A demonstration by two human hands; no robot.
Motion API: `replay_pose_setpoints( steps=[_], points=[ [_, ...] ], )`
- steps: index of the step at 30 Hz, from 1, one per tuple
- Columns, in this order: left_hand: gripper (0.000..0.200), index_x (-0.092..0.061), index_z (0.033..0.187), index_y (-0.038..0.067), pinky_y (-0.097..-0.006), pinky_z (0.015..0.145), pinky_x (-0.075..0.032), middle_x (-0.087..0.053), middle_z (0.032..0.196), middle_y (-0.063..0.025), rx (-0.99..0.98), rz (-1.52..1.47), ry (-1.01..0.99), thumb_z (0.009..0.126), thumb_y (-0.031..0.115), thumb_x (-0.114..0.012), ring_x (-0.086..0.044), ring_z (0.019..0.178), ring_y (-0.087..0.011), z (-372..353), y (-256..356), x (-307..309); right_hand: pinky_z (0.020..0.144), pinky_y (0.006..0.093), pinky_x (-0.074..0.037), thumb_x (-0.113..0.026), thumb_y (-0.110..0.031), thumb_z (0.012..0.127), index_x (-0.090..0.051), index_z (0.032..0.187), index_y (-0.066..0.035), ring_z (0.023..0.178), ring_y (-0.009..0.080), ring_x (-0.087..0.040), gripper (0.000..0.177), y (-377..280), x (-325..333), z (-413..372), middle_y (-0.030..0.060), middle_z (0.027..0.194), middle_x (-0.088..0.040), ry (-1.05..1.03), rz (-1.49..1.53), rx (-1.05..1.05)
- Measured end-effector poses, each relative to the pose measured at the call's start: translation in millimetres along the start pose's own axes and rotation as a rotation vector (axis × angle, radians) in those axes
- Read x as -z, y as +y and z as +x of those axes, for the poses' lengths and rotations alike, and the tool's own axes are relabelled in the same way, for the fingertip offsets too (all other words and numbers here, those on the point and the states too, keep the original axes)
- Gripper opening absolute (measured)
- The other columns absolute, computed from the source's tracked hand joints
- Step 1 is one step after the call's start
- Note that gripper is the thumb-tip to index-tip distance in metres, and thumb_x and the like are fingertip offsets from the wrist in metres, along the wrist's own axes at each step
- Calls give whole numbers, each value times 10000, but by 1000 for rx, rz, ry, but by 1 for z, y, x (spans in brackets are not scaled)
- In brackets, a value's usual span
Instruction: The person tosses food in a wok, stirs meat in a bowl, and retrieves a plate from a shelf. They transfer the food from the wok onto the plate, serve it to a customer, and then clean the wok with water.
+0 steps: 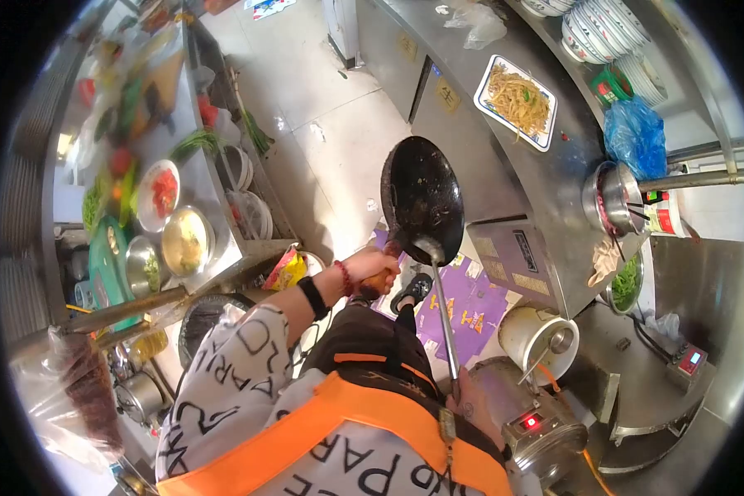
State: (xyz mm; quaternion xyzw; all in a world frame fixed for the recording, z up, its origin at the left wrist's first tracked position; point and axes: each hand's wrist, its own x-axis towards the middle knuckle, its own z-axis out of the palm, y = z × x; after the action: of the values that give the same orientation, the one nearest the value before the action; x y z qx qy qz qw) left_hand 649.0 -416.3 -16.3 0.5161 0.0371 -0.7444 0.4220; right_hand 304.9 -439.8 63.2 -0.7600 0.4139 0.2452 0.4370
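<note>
Near, the right hand [476, 407] grips a long steel ladle [445, 318]; the left hand [370, 269] clenches the brown handle [375, 287] of a round black wok [426, 186]. It hangs above the pale tiled floor [335, 157] — a slack wrist could tip it, dripping residue.
</note>
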Motion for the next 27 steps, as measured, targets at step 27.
replay_pose_setpoints(
  steps=[27],
  points=[
    [104,-470,830,36,-281,468,-400,-461,614,-37,-114,-5,-261,778,56,-558,-474,512,-133,-86,6,-30,337,222,-364,-536,-104,828,-487,1029,-12,410,88,-436,226,-53,215,74,27,632,-485,244,1095,286]
  ],
)
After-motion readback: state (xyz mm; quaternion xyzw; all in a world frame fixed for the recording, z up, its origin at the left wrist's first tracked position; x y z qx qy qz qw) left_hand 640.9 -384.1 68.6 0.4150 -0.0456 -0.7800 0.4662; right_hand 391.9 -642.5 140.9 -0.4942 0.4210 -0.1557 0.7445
